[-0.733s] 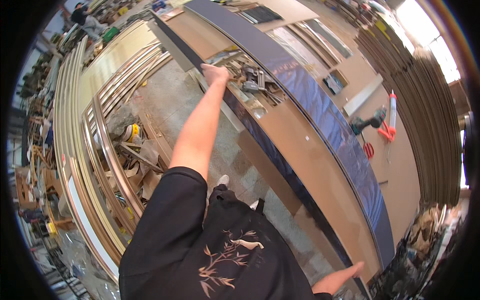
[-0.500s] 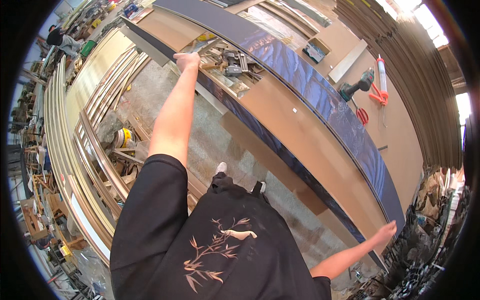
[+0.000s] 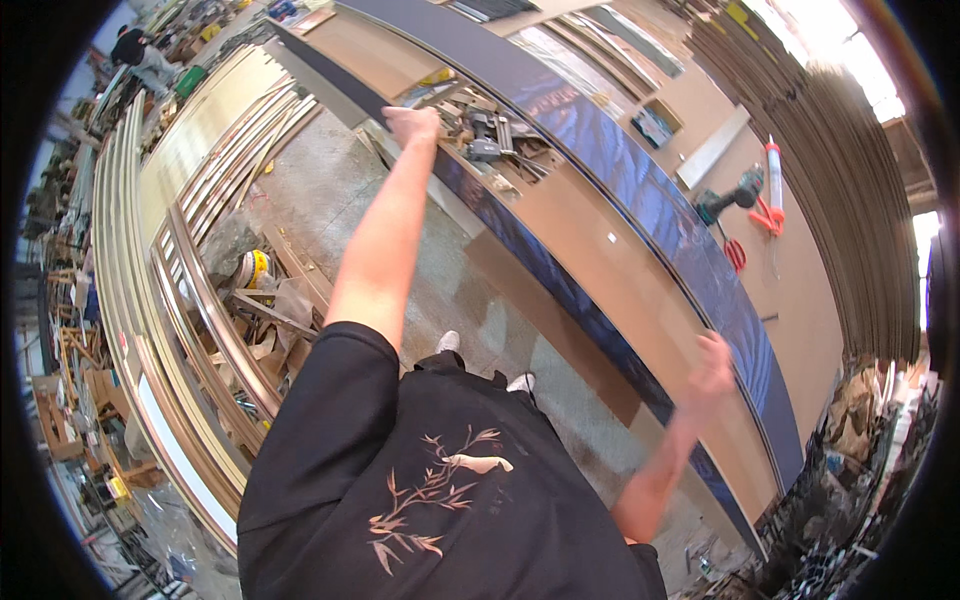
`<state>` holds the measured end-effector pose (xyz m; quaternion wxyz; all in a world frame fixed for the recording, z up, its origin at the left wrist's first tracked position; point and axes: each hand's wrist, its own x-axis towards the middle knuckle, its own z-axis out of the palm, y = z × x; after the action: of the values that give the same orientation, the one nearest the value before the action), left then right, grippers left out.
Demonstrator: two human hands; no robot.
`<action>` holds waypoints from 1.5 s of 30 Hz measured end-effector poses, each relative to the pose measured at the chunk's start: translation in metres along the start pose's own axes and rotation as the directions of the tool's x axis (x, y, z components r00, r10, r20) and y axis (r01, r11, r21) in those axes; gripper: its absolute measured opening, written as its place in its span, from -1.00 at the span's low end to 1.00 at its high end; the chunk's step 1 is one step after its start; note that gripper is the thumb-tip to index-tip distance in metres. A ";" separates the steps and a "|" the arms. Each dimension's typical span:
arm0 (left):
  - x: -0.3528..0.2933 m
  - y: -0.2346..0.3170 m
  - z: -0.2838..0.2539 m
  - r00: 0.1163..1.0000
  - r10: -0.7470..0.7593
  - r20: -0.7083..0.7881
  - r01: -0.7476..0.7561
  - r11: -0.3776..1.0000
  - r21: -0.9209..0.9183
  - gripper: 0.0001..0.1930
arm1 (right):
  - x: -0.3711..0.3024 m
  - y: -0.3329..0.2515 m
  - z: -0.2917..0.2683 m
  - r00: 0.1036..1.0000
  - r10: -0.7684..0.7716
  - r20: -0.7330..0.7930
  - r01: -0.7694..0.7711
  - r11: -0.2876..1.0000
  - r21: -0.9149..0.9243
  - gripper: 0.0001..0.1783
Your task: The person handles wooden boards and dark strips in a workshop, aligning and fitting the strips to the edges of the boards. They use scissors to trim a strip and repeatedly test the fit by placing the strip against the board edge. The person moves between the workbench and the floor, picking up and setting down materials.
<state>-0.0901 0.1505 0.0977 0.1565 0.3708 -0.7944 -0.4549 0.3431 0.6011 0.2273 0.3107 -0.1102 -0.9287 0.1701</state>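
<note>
A long, shallow frame lies diagonally across the view, with a brown board (image 3: 575, 215) between its sides. Its near side panel (image 3: 560, 275) has a dark blue marbled face, and a wider blue marbled panel (image 3: 620, 165) runs along its far side. My left hand (image 3: 412, 124) is closed over the top edge of the near side panel, left of the middle. Over the right part of the brown board is my right hand (image 3: 710, 375), smeared by motion; its fingers cannot be made out, nor whether it touches the blue panel beside it.
Beyond the frame, a cordless drill (image 3: 735, 197), red-handled scissors (image 3: 735, 254) and a caulking gun (image 3: 770, 200) lie on a brown board. Stacked sheets (image 3: 850, 190) stand at the right. Long mouldings (image 3: 125, 270) and offcuts fill the left. Another person (image 3: 145, 55) is far left.
My right hand has left the frame's right end and moved up and left over the brown board. My left hand keeps its grip on the side panel; the view has shifted slightly.
</note>
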 end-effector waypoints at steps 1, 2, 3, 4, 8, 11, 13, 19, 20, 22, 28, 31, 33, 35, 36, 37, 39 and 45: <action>0.017 -0.011 0.007 0.998 0.022 -0.066 -0.024 0.999 -0.034 -0.24 | -0.003 -0.006 0.026 0.968 0.154 0.199 -0.149 0.988 -0.041 -0.59; 0.010 -0.008 0.013 0.999 0.037 -0.036 -0.040 0.995 -0.094 -0.10 | -0.009 -0.010 0.046 0.874 0.321 0.366 -0.288 0.947 -0.141 -0.59; -0.001 -0.007 0.013 0.998 0.059 -0.018 -0.061 0.986 -0.155 0.04 | -0.013 -0.015 0.066 0.727 0.470 0.501 -0.396 0.883 -0.252 -0.59; -0.013 -0.001 0.010 0.998 0.027 0.058 -0.015 0.979 -0.205 0.10 | -0.016 -0.008 0.073 0.812 0.421 0.405 -0.408 0.905 -0.124 -0.58; 0.043 -0.017 0.001 0.971 0.098 0.219 0.028 0.861 -0.508 0.11 | -0.017 0.022 0.081 0.877 0.333 0.346 -0.358 0.934 0.009 -0.46; 0.073 -0.017 -0.013 0.964 0.189 0.187 -0.059 0.837 -0.543 0.02 | -0.020 0.030 0.084 0.893 0.329 0.307 -0.363 0.930 0.059 -0.33; 0.096 -0.022 -0.025 0.957 0.245 0.156 -0.152 0.880 -0.449 0.04 | -0.018 0.018 0.074 0.872 0.303 0.384 -0.343 0.938 0.040 -0.30; 0.172 -0.014 -0.043 0.949 0.301 0.098 -0.257 0.914 -0.314 0.15 | 0.019 -0.102 0.137 0.840 0.004 0.543 -0.031 0.999 0.040 -0.47; 0.182 -0.008 -0.048 0.952 0.282 0.119 -0.229 0.914 -0.335 0.18 | 0.028 -0.134 0.151 0.823 -0.031 0.567 0.030 0.999 0.011 -0.50; 0.220 -0.010 -0.048 0.935 0.311 0.168 -0.207 0.867 -0.453 0.17 | 0.051 -0.197 0.190 0.803 -0.070 0.592 0.086 0.996 0.001 -0.52; 0.327 -0.011 -0.055 0.918 0.362 0.160 -0.241 0.832 -0.499 0.14 | 0.116 -0.331 0.307 0.725 -0.072 0.685 0.019 0.996 0.085 -0.46; 0.381 -0.017 -0.058 0.910 0.363 0.202 -0.224 0.838 -0.498 0.13 | 0.142 -0.392 0.359 0.715 -0.175 0.676 0.098 0.984 0.151 -0.49; 0.410 -0.015 -0.065 0.911 0.349 0.219 -0.214 0.855 -0.472 0.12 | 0.162 -0.434 0.387 0.674 -0.160 0.721 0.051 0.984 0.170 -0.51; 0.440 -0.014 -0.067 0.922 0.332 0.202 -0.216 0.871 -0.442 0.12 | 0.181 -0.475 0.417 0.658 -0.173 0.733 0.049 0.981 0.188 -0.50; 0.454 -0.010 -0.069 0.918 0.318 0.239 -0.177 0.866 -0.468 0.11 | 0.188 -0.491 0.433 0.669 -0.203 0.715 0.065 0.974 0.215 -0.51; 0.468 -0.005 -0.071 0.906 0.334 0.261 -0.158 0.838 -0.523 0.11 | 0.196 -0.508 0.446 0.669 -0.210 0.713 0.070 0.973 0.221 -0.52; 0.492 0.018 -0.085 0.886 0.361 0.292 -0.114 0.778 -0.618 0.10 | 0.212 -0.546 0.475 0.662 -0.235 0.712 0.084 0.967 0.241 -0.52; 0.594 0.012 -0.081 0.938 0.317 0.142 -0.240 0.887 -0.394 0.05 | 0.255 -0.649 0.561 0.693 -0.212 0.689 0.128 0.977 0.172 -0.49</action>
<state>-0.4497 -0.3293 0.0988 0.2058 0.1681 -0.7510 -0.6046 -0.2652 -0.0543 0.1944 -0.0462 0.0667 -0.9720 0.2206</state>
